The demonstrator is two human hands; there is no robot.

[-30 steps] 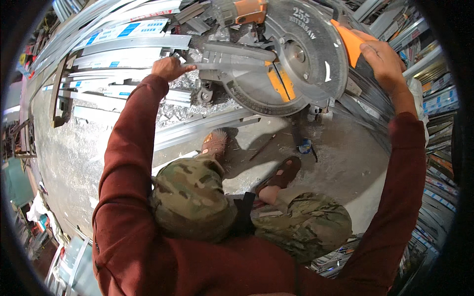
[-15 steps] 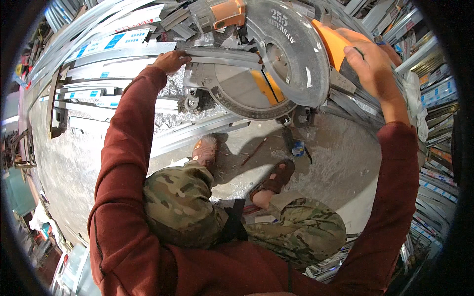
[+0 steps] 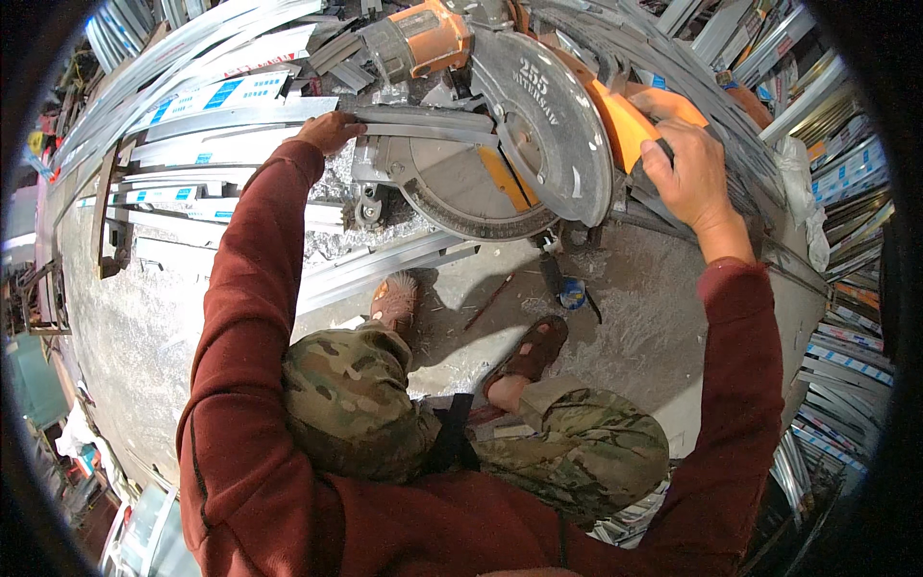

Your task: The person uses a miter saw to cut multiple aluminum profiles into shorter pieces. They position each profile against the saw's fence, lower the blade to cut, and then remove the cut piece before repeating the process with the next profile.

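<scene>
My right hand [image 3: 694,173] is wrapped round the orange handle [image 3: 630,125] of a miter saw. A grey round blade guard [image 3: 553,130] covers much of the saw's blade, and an orange motor housing [image 3: 435,38] sits behind it to the left. Under the guard lies the saw's round table [image 3: 452,188] with a yellow slotted insert [image 3: 510,178]. My left hand [image 3: 329,131] is closed on a long silver metal profile [image 3: 428,125], which lies across the back of the saw table. The profile's right end reaches the guard, where its tip is hidden.
Long metal profiles [image 3: 221,115] with white and blue film lie stacked at the left. More profiles [image 3: 851,173] fill the right side. A blue round item [image 3: 573,293] and a thin brown stick [image 3: 488,300] lie on the concrete floor [image 3: 635,337] near my sandalled feet.
The saw's guard and handle have come lower and slightly left, with my right hand still on the handle. My left hand has barely moved on the profile.
</scene>
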